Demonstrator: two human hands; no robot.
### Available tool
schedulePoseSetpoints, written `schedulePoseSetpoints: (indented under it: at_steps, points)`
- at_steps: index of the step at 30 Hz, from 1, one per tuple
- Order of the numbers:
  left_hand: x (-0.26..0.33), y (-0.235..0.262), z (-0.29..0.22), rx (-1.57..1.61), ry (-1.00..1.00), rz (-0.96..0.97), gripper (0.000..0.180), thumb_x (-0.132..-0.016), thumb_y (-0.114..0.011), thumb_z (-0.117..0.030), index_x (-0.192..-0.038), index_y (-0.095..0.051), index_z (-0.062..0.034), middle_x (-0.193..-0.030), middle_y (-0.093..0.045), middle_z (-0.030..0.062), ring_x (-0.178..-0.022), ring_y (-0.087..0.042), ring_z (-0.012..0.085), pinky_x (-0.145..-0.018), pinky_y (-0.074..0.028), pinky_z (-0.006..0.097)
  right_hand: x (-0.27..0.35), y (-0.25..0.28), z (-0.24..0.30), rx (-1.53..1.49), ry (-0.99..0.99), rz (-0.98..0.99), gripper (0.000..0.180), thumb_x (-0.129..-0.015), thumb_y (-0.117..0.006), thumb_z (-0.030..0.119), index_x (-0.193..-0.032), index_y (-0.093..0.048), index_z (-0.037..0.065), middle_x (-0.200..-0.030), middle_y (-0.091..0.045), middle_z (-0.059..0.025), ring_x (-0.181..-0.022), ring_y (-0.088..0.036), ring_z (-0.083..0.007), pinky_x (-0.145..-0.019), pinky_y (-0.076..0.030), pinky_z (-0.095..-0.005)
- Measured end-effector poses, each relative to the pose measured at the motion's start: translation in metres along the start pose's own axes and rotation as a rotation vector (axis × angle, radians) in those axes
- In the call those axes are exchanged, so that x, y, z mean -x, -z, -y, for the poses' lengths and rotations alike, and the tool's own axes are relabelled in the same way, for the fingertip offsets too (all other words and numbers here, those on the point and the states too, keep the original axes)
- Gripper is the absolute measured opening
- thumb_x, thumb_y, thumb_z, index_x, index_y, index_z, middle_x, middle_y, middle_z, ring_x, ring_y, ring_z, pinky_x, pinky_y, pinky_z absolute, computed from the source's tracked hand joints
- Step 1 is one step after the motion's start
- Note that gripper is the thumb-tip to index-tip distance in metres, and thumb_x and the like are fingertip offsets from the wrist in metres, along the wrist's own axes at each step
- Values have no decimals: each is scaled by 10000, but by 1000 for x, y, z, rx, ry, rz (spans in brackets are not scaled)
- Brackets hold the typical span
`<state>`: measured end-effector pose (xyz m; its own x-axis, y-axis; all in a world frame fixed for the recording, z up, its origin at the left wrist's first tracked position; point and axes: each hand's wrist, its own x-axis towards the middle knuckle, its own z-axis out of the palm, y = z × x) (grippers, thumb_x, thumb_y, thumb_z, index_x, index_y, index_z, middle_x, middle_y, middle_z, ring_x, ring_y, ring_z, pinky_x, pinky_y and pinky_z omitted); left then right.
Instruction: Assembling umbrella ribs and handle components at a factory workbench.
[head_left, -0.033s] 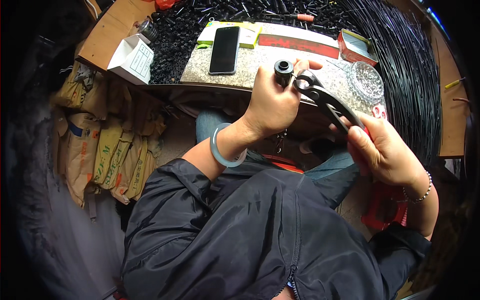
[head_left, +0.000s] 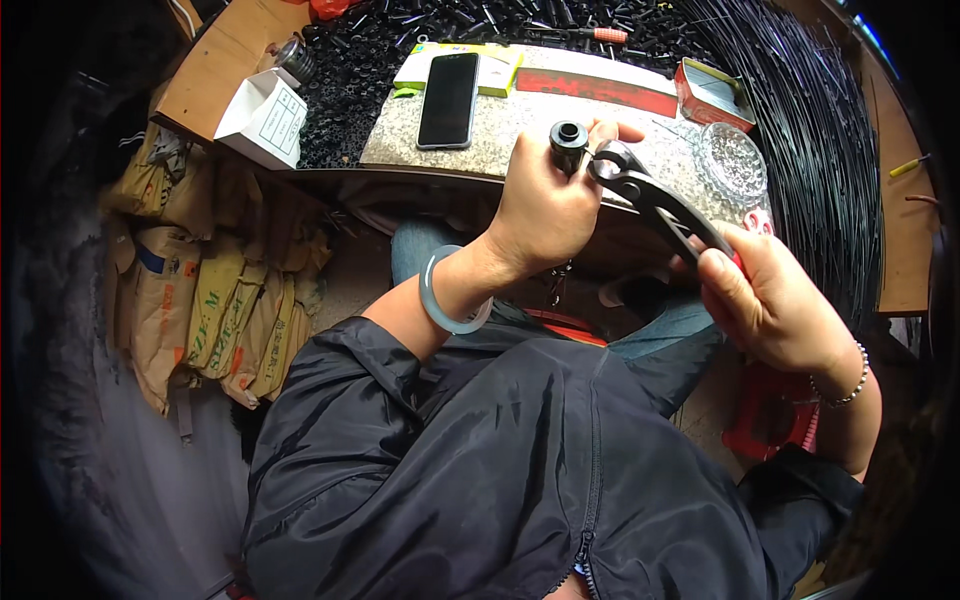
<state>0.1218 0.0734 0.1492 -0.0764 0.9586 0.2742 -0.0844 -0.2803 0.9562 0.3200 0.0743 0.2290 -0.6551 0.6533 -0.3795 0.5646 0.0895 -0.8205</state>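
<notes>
My left hand (head_left: 545, 212) is closed around a short black tubular part (head_left: 568, 143), its hollow round end pointing up. My right hand (head_left: 768, 300) grips black pliers (head_left: 640, 187) by the handles, a bit of red showing near the palm. The jaws of the pliers lie against the fingers of my left hand, just right of the tubular part. Whatever sits between the jaws is too small to make out. Both hands are held over the near edge of the speckled work board (head_left: 400, 135).
A phone (head_left: 448, 100) lies on the board beside a yellow-green box (head_left: 497, 72) and a red strip (head_left: 597, 92). At right are a glass dish (head_left: 733, 165), a red box (head_left: 715, 95) and long black rods (head_left: 810, 150). Black parts (head_left: 370, 60) heap up behind; a white carton (head_left: 265, 118) stands left.
My right hand has shifted slightly to the right on the plier handles. The left hand and the black tubular part stay essentially where they were.
</notes>
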Motion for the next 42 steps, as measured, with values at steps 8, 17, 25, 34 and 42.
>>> schedulePoseSetpoints:
  at_steps: [8, 17, 25, 34, 42]
  points:
    - [-12, -3, -1, -298, -268, 3, 214, -907, -486, -126, -868, -653, 3, -637, -522, -39, -591, -410, 25, -514, -316, 205, 5, -2, 6, 412, 169, -249, 255, -931, -477, 204, -914, -523, -47, -628, -569, -134, -544, -498, -208, -567, -422, -322]
    - [10, -11, 0, 56, 76, 49, 152, -892, -535, -129, -971, -578, -6, -610, -529, -30, -439, -435, 26, -395, -339, 179, -72, -4, -140, 692, 148, -632, 393, -881, -511, 123, -1234, -394, -6, -1031, -526, -253, -943, -534, -393, -806, -441, -414]
    - [117, -3, 166, -217, -5, 139, 143, -873, -508, -25, -1009, -523, 16, -722, -568, 62, -632, -569, 122, -614, -470, 256, -101, -18, -158, 1249, 33, -899, 363, -808, -607, 291, -1093, -535, 79, -902, -550, -98, -904, -525, -259, -693, -457, -369]
    - [77, 173, 5, -754, -377, -597, 484, -852, -576, -59, -1297, -390, -23, -776, -644, 100, -636, -631, 152, -526, -504, 267, -90, -18, -148, 1088, 185, -910, 319, -859, -566, 282, -1116, -556, 94, -971, -576, -126, -882, -555, -306, -754, -434, -382]
    - [350, 206, 172, -1027, 482, -442, 511, -887, -519, -187, -1339, -325, -47, -1059, -575, 264, -978, -566, 412, -801, -468, 425, -75, -7, -143, 1038, 165, -929, 261, -870, -566, 223, -1083, -594, 73, -990, -603, -125, -918, -555, -305, -802, -446, -372]
